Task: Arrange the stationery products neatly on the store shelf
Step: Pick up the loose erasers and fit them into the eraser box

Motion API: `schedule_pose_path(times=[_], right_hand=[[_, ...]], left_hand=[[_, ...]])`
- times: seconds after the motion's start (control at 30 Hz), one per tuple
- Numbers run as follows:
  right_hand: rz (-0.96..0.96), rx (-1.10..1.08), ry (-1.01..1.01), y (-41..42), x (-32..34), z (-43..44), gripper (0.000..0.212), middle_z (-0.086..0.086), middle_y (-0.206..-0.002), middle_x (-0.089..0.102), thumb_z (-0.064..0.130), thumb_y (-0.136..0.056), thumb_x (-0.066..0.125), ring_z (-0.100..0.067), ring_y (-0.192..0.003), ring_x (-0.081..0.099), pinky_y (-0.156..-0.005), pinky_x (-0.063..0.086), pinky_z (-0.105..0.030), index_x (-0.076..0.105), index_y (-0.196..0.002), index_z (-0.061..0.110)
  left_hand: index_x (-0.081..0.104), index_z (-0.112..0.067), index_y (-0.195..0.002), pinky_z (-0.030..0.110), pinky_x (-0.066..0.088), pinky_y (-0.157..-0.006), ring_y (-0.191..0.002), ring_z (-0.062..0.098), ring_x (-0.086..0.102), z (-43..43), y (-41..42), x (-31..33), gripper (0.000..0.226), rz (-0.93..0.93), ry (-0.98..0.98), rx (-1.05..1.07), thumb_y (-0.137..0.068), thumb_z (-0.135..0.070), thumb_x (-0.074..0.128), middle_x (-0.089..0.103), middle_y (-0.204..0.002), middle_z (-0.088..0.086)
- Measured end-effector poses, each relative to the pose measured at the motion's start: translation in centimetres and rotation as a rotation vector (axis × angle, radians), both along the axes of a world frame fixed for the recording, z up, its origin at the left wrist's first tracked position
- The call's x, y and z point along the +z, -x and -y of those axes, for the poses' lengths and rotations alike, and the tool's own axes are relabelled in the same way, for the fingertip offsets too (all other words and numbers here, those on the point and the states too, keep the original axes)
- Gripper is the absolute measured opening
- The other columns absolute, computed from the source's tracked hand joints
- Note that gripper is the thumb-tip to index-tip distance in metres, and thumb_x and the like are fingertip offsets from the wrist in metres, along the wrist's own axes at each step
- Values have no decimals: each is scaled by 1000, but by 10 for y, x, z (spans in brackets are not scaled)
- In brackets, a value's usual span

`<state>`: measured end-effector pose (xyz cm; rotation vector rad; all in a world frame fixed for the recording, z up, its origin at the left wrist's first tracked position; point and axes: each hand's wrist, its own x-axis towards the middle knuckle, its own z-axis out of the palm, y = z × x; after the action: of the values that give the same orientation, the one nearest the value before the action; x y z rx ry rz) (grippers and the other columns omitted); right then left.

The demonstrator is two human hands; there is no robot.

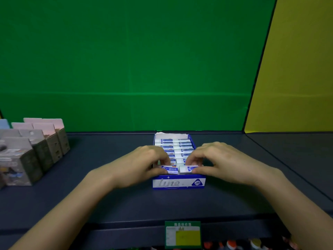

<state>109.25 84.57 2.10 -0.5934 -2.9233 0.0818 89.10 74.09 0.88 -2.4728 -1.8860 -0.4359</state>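
Mid-shelf, left hand (pixel 144 165) pinches the front-left eraser (pixel 170 169) and right hand (pixel 214 163) the front-right eraser (pixel 187 168) in the blue display box (pixel 178 183), apparently seating the last pair; rear rows (pixel 175 143) already aligned.

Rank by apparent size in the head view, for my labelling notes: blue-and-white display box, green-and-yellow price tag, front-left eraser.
1. Blue-and-white cardboard display box
2. Green-and-yellow shelf price tag, nearer the camera, so true size unsure
3. Front-left white eraser

green backdrop (pixel 126 60), yellow panel (pixel 297 69) (right side), shelf-edge price tag (pixel 182 234).
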Motion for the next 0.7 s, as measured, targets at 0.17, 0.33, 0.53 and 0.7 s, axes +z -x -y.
schedule_pose_path(times=[0.17, 0.33, 0.53, 0.7], right_hand=[[-3, 3, 51, 4, 3, -1, 21, 13, -97, 68, 38, -83, 63, -2, -87, 60, -82, 50, -27, 65, -103, 29], [60, 20, 40, 9, 6, -3, 21, 12, -99, 64, 34, -85, 62, -4, -87, 58, -81, 47, -22, 65, -104, 27], [82, 16, 113, 13, 8, -3, 12, 8, -93, 65, 26, -84, 66, -5, -83, 60, -75, 48, -15, 66, -95, 24], [73, -17, 206, 18, 11, -7, 12, 3, -84, 70, 17, -78, 72, -4, -75, 64, -66, 48, -10, 70, -89, 22]], left_hand=[[64, -21, -103, 28, 45, -81, -85, 11, 55, -5, 2, 3, 22, -12, 25, -7, -84, -32, 61, 61, -101, -3], [68, -20, -97, 25, 48, -74, -79, 9, 57, -10, 4, 4, 20, -6, 30, -1, -81, -31, 65, 66, -95, -2], [71, -18, -96, 24, 47, -73, -78, 8, 57, -12, 6, 2, 21, 28, 36, -14, -80, -31, 66, 65, -94, -1], [73, -19, -93, 12, 37, -66, -71, 1, 49, -15, 6, 3, 18, -5, 53, -29, -80, -30, 66, 61, -88, -4]])
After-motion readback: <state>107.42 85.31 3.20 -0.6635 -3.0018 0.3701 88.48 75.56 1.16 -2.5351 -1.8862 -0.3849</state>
